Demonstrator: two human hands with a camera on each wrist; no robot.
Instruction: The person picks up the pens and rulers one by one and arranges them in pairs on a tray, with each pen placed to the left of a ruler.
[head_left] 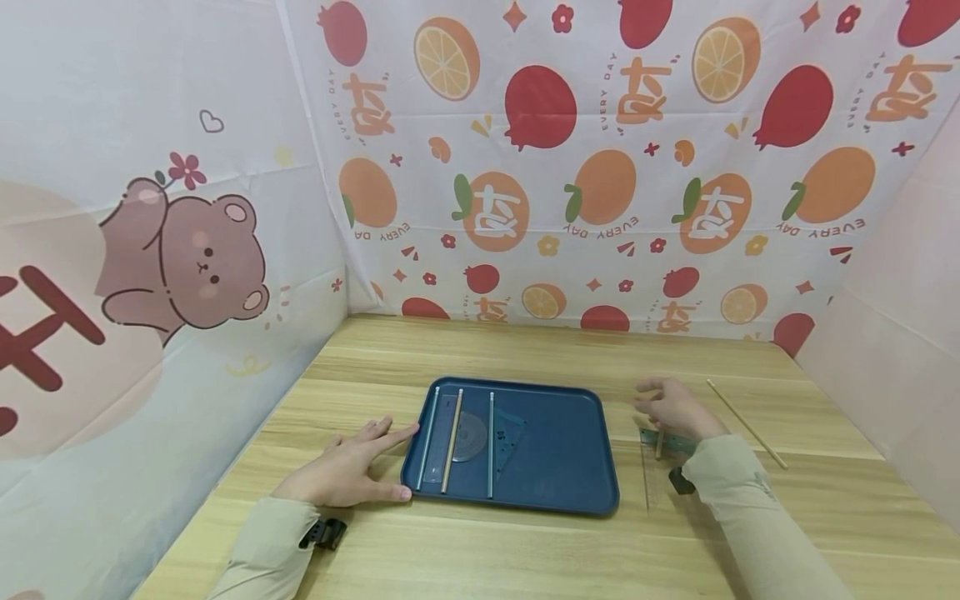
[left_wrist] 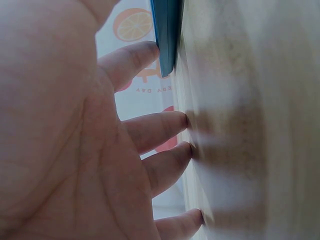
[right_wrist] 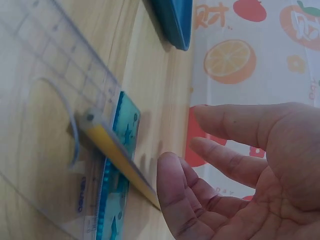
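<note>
Touching blue tray with wide-spread left hand.
Hovering with right hand (relaxed, loosely parted) near teal ruler and pencil.

Wooden table under tray, pencil, rulers

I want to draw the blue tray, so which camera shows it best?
The head view, because the blue tray shows almost whole there, seen from above. Both wrist views catch only a piece of its edge, near the top.
</note>
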